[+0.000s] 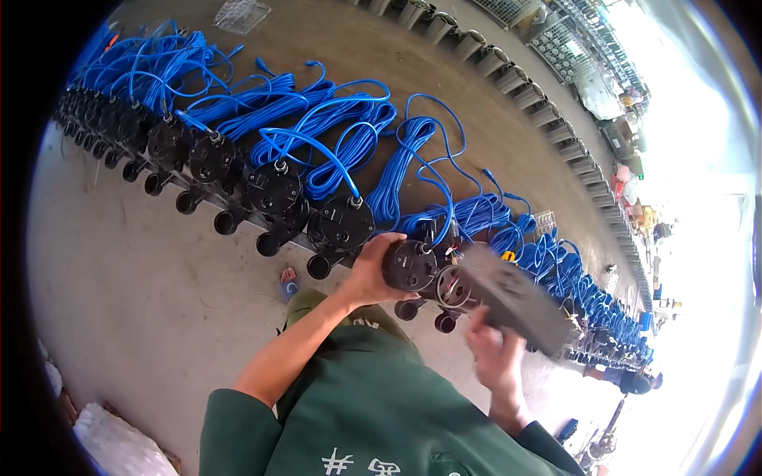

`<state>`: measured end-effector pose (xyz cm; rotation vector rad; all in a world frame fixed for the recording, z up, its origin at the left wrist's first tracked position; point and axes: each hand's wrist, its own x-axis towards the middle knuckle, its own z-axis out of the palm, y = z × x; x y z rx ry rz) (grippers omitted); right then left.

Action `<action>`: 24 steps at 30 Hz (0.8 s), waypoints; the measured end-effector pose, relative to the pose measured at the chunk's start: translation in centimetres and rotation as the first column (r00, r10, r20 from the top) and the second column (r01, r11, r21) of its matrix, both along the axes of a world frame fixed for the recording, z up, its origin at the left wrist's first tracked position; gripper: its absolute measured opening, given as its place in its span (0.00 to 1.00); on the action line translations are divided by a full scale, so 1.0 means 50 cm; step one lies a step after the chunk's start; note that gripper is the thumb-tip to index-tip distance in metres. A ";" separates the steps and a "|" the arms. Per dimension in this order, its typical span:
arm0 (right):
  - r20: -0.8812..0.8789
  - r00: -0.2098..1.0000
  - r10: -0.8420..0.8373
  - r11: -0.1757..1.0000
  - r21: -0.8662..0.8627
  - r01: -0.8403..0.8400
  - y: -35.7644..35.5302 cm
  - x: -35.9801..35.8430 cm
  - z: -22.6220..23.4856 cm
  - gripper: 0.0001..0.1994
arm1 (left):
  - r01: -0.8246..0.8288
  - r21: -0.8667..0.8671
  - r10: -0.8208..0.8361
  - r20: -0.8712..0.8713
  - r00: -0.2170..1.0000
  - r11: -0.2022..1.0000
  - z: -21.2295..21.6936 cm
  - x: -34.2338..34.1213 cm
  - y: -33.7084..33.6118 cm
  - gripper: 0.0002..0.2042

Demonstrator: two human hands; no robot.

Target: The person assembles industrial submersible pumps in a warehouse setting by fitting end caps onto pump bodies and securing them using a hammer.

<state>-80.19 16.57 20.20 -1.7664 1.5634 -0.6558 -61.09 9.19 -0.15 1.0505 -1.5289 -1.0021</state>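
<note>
In the middle of the row, my left hand is wrapped around the side of a round black pump head, with a blue cable running up from its top. My right hand is closed on a long dark grey block-like thing, smeared by motion, so its kind is unclear. The block slants just right of the pump head. Between them sits an open round housing with its inside showing, and thin coloured wires stick up behind it.
Black pumps with side outlets stand in a long row to the left and right. Bundled blue cables lie behind them. Metal cylinders line the far side, with wire crates beyond. A white sack lies at lower left.
</note>
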 end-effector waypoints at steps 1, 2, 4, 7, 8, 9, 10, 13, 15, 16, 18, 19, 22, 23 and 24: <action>-0.137 0.989 0.052 0.999 0.019 -0.049 -0.016 0.011 -0.042 0.12 | -0.003 -0.005 0.003 -0.003 1.000 1.000 -0.002 0.000 -0.001 0.52; -0.268 0.957 0.115 0.993 0.042 -0.107 -0.034 0.023 -0.085 0.12 | -0.010 -0.012 0.010 -0.008 1.000 1.000 -0.010 0.000 -0.003 0.52; -0.205 0.977 0.056 0.994 0.109 -0.034 -0.057 0.035 -0.124 0.14 | -0.011 -0.013 0.011 -0.038 0.999 1.000 -0.020 0.001 -0.006 0.52; 0.141 0.976 -0.167 0.839 0.541 0.066 -0.051 -0.013 -0.057 0.19 | -0.047 0.032 0.047 -0.002 0.999 0.998 -0.009 0.001 0.001 0.53; 0.258 0.933 -0.249 0.833 0.549 0.071 -0.053 0.008 -0.002 0.20 | -0.064 0.017 0.064 0.038 0.997 0.998 -0.019 0.004 0.004 0.53; 0.322 0.903 -0.284 0.855 0.511 0.087 -0.052 -0.006 0.032 0.18 | -0.063 0.024 0.062 0.027 0.998 0.998 -0.014 0.009 -0.002 0.53; 0.377 0.865 -0.332 0.865 0.487 0.120 -0.031 -0.025 0.050 0.17 | -0.047 0.046 0.046 0.013 0.999 0.998 -0.010 0.011 0.010 0.53; 0.436 0.855 -0.280 0.959 0.176 0.224 0.001 -0.047 0.016 0.20 | -0.031 0.053 0.029 0.028 0.999 0.998 -0.003 0.000 0.005 0.53; 0.092 0.961 -0.259 0.940 0.253 0.229 0.014 -0.105 -0.113 0.18 | 0.000 0.068 0.001 -0.013 1.000 0.998 0.000 -0.007 0.006 0.52; -0.218 0.970 -0.106 0.982 0.130 0.136 0.005 -0.069 -0.143 0.17 | -0.003 0.078 0.005 -0.024 1.000 0.997 -0.005 0.000 0.006 0.52; -0.223 0.962 -0.155 0.908 0.351 0.228 -0.010 -0.084 -0.095 0.17 | 0.002 0.054 0.002 -0.067 0.998 0.999 -0.018 0.002 -0.001 0.52; -0.187 0.972 -0.142 0.911 0.359 0.203 -0.032 -0.066 -0.044 0.17 | 0.002 0.051 0.003 -0.089 0.996 0.999 -0.024 0.004 0.002 0.52; 0.278 0.920 -0.278 0.885 0.447 0.132 -0.023 -0.038 0.042 0.15 | 0.008 0.112 -0.005 -0.028 1.000 0.994 -0.011 0.009 0.008 0.52; 0.322 0.923 -0.209 0.939 0.329 0.097 -0.019 -0.020 0.061 0.15 | 0.011 0.096 -0.008 -0.035 0.999 0.995 -0.011 0.003 0.005 0.52; 0.367 0.920 -0.139 0.976 0.209 0.064 -0.012 -0.013 0.058 0.16 | 0.019 0.106 -0.015 -0.041 0.999 0.994 -0.021 0.002 0.010 0.52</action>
